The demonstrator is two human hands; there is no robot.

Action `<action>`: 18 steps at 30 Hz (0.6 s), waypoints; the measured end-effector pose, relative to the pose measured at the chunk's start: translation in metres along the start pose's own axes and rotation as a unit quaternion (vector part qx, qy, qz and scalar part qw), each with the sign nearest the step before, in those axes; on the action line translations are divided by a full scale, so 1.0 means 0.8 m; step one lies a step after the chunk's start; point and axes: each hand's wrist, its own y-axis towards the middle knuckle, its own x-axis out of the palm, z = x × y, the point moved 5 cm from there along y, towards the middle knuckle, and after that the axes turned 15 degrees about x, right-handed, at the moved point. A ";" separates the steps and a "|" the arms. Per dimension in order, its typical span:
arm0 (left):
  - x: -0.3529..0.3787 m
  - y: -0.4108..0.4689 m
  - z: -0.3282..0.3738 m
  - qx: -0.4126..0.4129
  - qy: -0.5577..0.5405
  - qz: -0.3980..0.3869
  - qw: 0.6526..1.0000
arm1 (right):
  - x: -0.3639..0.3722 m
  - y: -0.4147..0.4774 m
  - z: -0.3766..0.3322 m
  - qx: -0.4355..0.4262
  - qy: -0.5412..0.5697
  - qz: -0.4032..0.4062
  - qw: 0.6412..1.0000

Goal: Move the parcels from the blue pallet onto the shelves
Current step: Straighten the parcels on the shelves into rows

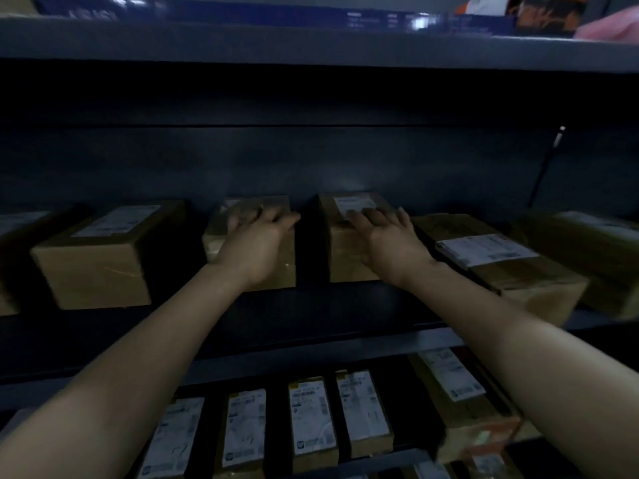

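Several dim shelves [311, 354], labelled parcels [93, 257] in rows, dark back panel [311, 157]

The picture is dim and bluish. The shelf recess [311, 98] at 12 o'clock is nearly black, with faint glare on its back wall [345, 181] near centre. White labels [484, 250] catch the most light. Blur smears the fingers [242, 217] and the top edge, and wide-angle distortion curves lines at 3 and 9 o'clock.
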 end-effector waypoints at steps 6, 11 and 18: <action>-0.053 0.053 0.150 0.154 -0.134 0.173 0.963 | -0.063 -0.055 0.097 0.085 0.004 0.088 0.993; -0.054 0.080 0.260 0.236 -0.231 0.160 0.930 | -0.089 -0.099 0.209 0.180 -0.013 0.092 0.979; -0.008 0.114 0.353 0.222 -0.140 0.023 0.965 | -0.072 -0.116 0.343 0.203 -0.037 0.042 0.978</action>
